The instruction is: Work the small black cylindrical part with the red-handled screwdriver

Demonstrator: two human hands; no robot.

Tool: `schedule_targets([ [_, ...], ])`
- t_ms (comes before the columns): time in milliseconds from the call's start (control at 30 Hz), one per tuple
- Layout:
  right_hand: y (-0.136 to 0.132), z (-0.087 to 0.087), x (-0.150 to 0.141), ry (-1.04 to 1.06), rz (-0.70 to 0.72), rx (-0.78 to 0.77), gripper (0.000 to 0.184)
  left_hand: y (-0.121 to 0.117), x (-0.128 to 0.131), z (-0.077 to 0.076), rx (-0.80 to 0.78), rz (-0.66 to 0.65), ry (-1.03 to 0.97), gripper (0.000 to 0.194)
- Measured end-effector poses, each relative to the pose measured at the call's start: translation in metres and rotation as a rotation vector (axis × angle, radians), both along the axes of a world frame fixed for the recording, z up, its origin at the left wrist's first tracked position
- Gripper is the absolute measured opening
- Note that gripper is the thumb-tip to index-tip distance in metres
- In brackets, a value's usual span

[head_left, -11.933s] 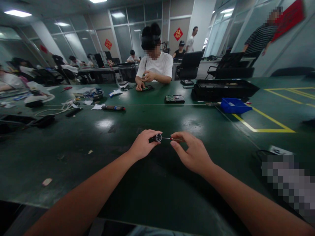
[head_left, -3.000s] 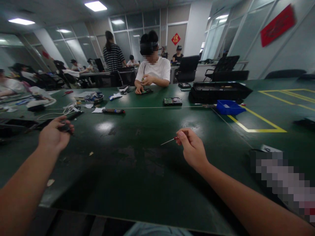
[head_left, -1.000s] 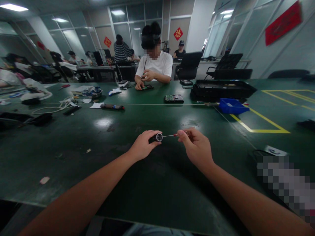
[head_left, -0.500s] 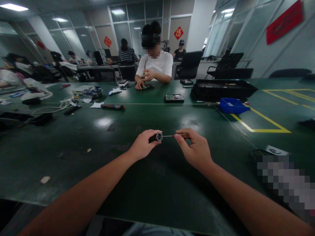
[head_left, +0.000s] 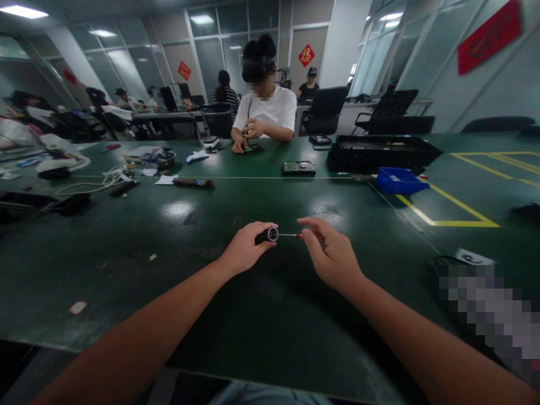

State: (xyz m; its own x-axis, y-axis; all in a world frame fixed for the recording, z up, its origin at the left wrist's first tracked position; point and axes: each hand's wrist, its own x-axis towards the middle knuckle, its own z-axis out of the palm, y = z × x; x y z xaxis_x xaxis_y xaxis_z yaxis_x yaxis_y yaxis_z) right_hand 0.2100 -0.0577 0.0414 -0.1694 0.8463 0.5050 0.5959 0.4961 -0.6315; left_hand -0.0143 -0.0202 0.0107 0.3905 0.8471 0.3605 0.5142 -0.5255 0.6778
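Above the middle of the green table (head_left: 261, 315), my left hand (head_left: 244, 247) is closed round a small black cylindrical part (head_left: 267, 235) with a round silver end facing right. My right hand (head_left: 331, 253) pinches a thin screwdriver (head_left: 291, 235) with a red collar. Its metal tip rests in the silver end of the part. Most of the part is hidden inside my left fist, and the screwdriver's handle is hidden by my right fingers.
A person in a white shirt (head_left: 265, 112) sits at the far side. Near the centre line lie a black-red tool (head_left: 193, 182), a circuit board (head_left: 298, 167), a blue bin (head_left: 397, 181) and a black case (head_left: 382, 152). Cables and clutter (head_left: 105, 180) lie at the left.
Three seconds ago my left hand was far out to the left; it has come back to the centre. In the last second my right fingers shifted slightly on the screwdriver, the tip staying in the part.
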Motion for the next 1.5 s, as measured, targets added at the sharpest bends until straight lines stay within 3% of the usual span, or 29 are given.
schedule_targets([
  [133,-0.001,0.001,-0.001,0.065,0.044,-0.006,0.021,0.000,0.000,0.000,0.007,0.010,0.013,0.036],
  [233,0.002,-0.003,-0.003,0.272,-0.002,-0.089,0.016,0.000,0.000,-0.001,0.017,0.026,0.032,0.037],
  [533,0.018,-0.018,-0.009,0.750,0.032,-0.273,0.030,0.003,0.000,-0.002,0.074,0.054,-0.012,0.039],
  [667,0.026,-0.021,-0.005,0.850,0.016,-0.344,0.030,0.004,0.002,0.001,0.143,-0.016,0.082,0.035],
  [733,0.029,-0.022,-0.002,0.806,-0.035,-0.377,0.033,0.005,0.003,0.000,0.151,-0.033,0.161,0.034],
  [867,0.028,-0.022,0.001,0.686,-0.123,-0.290,0.032,0.009,0.004,-0.005,0.117,-0.005,0.165,0.038],
  [1167,0.018,-0.014,-0.003,0.537,-0.030,-0.175,0.029,0.005,0.002,-0.002,0.115,0.014,0.120,0.037],
  [1400,0.013,-0.009,-0.004,0.424,-0.097,-0.115,0.029,0.003,0.002,0.001,0.093,0.027,0.099,0.039],
  [1500,0.009,-0.004,-0.004,0.283,-0.121,-0.102,0.028,0.003,0.002,0.001,0.094,0.026,0.103,0.037],
])
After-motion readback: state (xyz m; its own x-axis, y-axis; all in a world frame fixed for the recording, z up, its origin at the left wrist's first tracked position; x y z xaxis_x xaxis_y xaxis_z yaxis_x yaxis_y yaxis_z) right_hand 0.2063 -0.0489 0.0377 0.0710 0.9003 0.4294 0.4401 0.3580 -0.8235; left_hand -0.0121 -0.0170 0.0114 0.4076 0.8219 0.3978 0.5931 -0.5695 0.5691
